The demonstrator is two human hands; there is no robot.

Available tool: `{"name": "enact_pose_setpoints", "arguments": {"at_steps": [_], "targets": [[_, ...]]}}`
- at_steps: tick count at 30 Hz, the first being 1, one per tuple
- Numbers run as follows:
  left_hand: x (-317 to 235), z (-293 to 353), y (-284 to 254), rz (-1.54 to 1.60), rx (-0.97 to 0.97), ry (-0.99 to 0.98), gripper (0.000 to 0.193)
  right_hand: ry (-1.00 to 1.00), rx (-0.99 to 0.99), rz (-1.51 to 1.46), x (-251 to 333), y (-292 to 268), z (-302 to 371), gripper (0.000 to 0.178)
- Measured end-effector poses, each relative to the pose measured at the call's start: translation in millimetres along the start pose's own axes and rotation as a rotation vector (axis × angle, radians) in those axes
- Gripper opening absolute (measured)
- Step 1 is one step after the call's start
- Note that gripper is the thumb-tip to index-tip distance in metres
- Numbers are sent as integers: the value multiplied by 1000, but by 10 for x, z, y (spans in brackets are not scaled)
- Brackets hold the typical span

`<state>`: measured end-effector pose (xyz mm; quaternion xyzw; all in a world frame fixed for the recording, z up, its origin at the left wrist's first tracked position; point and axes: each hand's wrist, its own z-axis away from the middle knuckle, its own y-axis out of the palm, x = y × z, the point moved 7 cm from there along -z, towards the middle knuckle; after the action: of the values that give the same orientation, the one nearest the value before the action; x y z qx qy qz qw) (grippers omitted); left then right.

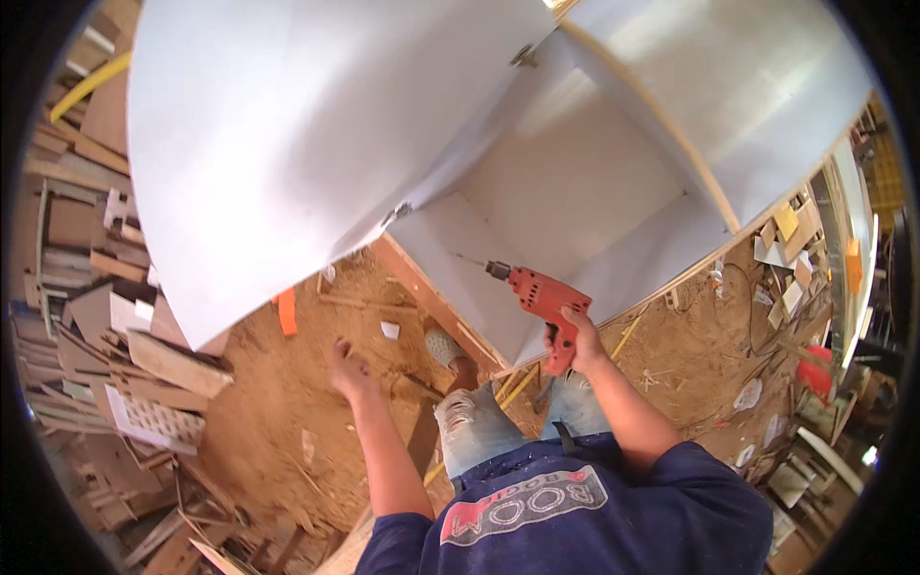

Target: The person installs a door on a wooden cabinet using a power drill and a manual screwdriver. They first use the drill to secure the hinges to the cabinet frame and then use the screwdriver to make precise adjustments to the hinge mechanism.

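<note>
My right hand (575, 337) grips the handle of a red electric drill (542, 299). Its bit (470, 261) points left toward the inner wall of a white cabinet (585, 192) lying open in front of me. The cabinet's white door (287, 144) swings wide to the left on its hinges (395, 213). My left hand (347, 369) hangs free over the sawdust floor, fingers loosely curled, holding nothing. My knees in ripped jeans (479, 422) show below the drill.
Sawdust and wood chips cover the floor (278, 402). Stacked board offcuts and scrap panels (115, 355) crowd the left side. More offcuts, a cable and a red object (815, 369) lie at the right. An orange piece (286, 311) lies under the door's edge.
</note>
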<state>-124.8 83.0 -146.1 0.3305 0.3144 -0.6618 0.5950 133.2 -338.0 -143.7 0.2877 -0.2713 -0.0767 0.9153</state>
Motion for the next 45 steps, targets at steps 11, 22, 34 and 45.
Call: {"name": "enact_pose_setpoints", "arguments": {"at_steps": [11, 22, 34, 45], "targets": [[-3754, 1822, 1638, -866, -205, 1643, 81, -470, -234, 401, 1775, -312, 1977, 35], [-3920, 2489, 1674, -1061, 98, 1375, 31, -607, -587, 393, 1598, -1048, 3284, 28], [-2476, 3321, 1597, -978, 858, 1317, 38, -386, -788, 381, 776, -1762, 3222, 32], [-962, 3710, 1860, -1074, 1110, 1300, 79, -488, -734, 422, 883, -2212, 2992, 27]]}}
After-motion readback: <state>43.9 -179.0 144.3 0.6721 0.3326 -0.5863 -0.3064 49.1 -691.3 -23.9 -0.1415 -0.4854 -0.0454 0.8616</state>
